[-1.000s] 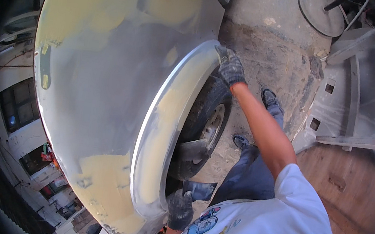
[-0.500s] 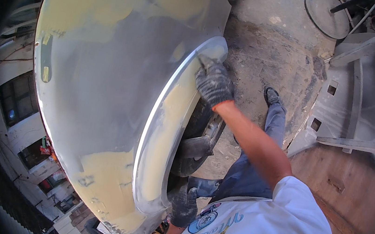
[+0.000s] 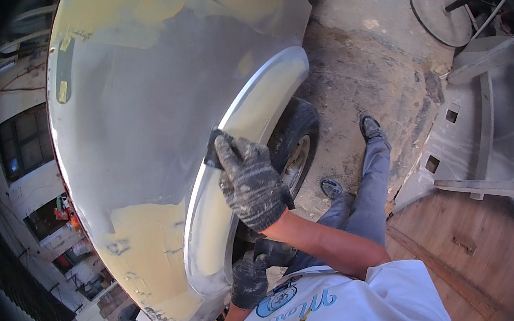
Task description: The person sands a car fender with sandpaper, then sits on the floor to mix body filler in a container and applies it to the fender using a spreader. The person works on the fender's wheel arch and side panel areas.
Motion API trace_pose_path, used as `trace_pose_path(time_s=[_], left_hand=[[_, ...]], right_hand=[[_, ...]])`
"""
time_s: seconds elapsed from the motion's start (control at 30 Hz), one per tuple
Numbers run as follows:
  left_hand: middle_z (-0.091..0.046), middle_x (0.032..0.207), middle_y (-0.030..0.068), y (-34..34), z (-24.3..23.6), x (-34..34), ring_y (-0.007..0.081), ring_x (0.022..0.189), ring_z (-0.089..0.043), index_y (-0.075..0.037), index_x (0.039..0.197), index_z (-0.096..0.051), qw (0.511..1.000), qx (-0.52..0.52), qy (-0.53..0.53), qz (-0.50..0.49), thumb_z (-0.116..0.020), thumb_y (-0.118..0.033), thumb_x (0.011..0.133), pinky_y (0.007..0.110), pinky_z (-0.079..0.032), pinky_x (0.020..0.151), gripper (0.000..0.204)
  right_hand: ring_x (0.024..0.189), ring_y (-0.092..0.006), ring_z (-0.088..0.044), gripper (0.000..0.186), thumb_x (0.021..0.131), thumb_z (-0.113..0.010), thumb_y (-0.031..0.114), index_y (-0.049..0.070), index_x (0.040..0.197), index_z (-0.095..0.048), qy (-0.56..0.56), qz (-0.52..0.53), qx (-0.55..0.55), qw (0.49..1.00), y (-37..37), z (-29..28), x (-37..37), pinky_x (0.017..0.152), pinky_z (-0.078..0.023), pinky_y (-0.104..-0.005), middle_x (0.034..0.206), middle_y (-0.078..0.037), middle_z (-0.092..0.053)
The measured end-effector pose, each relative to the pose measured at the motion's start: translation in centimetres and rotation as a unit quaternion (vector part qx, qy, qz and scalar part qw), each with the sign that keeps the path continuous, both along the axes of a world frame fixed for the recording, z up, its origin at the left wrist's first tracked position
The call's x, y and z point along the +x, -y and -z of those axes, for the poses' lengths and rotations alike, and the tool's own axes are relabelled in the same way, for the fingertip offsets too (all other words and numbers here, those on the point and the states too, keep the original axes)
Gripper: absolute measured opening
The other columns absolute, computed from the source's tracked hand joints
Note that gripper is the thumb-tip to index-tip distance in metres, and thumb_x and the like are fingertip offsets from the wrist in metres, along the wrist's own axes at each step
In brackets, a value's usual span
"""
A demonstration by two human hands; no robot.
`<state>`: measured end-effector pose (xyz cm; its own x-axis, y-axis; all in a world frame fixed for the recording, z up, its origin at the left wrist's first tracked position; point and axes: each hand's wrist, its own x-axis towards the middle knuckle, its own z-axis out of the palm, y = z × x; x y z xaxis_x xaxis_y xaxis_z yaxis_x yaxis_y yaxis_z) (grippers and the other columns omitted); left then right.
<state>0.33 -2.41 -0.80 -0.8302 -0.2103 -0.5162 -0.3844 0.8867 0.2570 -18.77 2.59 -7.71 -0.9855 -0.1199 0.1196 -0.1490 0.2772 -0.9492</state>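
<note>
My right hand, in a grey striped knit glove, presses a dark sheet of sandpaper onto the raised wheel-arch flare. Its fingers lie over the sheet, whose black edge sticks out past the fingertips. The flare curves along a grey car body panel patched with yellowish filler. Lower down, close to my body, my gloved left hand is closed beside the flare's near end. A dark flat piece shows at its fingertips; what kind it is I cannot make out.
A tyre with its wheel sits under the arch. My shoes stand on the rough concrete floor. At right are a white metal frame and a round wooden board; a round disc-shaped base stands at the far right.
My right hand has moved from the far end of the flare down toward me to its middle, and the sandpaper edge now shows. My left hand has barely moved.
</note>
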Motion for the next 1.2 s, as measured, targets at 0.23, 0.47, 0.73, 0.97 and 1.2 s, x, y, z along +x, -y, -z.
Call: trace_pose_path(time_s=[0.23, 0.47, 0.73, 0.97, 1.2], left_hand=[[-0.059, 0.08, 0.0213, -1.1, -0.7, -1.9, 0.0404, 0.074, -0.056, -0.001, 0.093, -0.058, 0.995, 0.02, -0.01, -0.095, -0.049, -0.018, 0.093, 0.046, -0.042, 0.064, 0.019], [-0.06, 0.083, 0.0228, -1.1, -0.2, -0.9, 0.0406, 0.078, -0.055, 0.0, 0.093, -0.058, 0.992, 0.018, 0.019, -0.12, -0.05, -0.019, 0.093, 0.046, -0.043, 0.066, 0.021], [-0.059, 0.087, 0.0243, -1.0, 0.1, 0.2, 0.0415, 0.081, -0.055, 0.001, 0.099, -0.057, 0.999, 0.001, -0.003, -0.05, -0.048, -0.022, 0.094, 0.046, -0.043, 0.068, 0.025], [-0.057, 0.082, 0.0242, -1.0, -0.1, -0.4, 0.041, 0.075, -0.054, 0.0, 0.094, -0.056, 0.998, 0.013, -0.006, -0.067, -0.049, -0.02, 0.094, 0.046, -0.041, 0.063, 0.021], [-0.058, 0.076, 0.0226, -1.4, -0.4, -1.7, 0.0399, 0.071, -0.056, 0.0, 0.094, -0.057, 0.999, 0.024, -0.028, -0.003, -0.047, -0.018, 0.094, 0.045, -0.042, 0.06, 0.021]], right_hand=[[0.112, -0.0309, -0.049, 0.057, 0.082, -0.057, 0.018, 0.006, 0.136, -0.04, -0.089, -0.113, -0.009, 0.99, -4.9, 3.7, -0.6, 0.096, -0.039, -0.0431, 0.128, -0.018, -0.048], [0.107, -0.035, -0.054, 0.044, 0.085, -0.043, 0.015, 0.016, 0.129, -0.051, 0.088, 0.09, 0.05, 0.991, -5.3, 23.4, -16.4, 0.096, -0.042, -0.0414, 0.118, -0.017, -0.057], [0.102, -0.0338, -0.057, 0.041, 0.081, -0.05, 0.012, 0.016, 0.121, -0.059, -0.016, 0.069, 0.013, 0.997, -3.1, 14.7, -12.3, 0.093, -0.045, -0.0391, 0.114, -0.016, -0.06], [0.099, -0.0314, -0.055, 0.05, 0.079, -0.055, 0.013, 0.007, 0.129, -0.051, 0.026, -0.045, -0.049, 0.997, -1.6, 5.3, -4.3, 0.09, -0.044, -0.0403, 0.108, -0.015, -0.058], [0.105, -0.0279, -0.054, 0.043, 0.083, -0.052, 0.007, 0.01, 0.126, -0.054, -0.097, -0.083, -0.055, 0.99, -4.3, 3.9, -0.5, 0.09, -0.045, -0.0392, 0.115, -0.011, -0.059]])
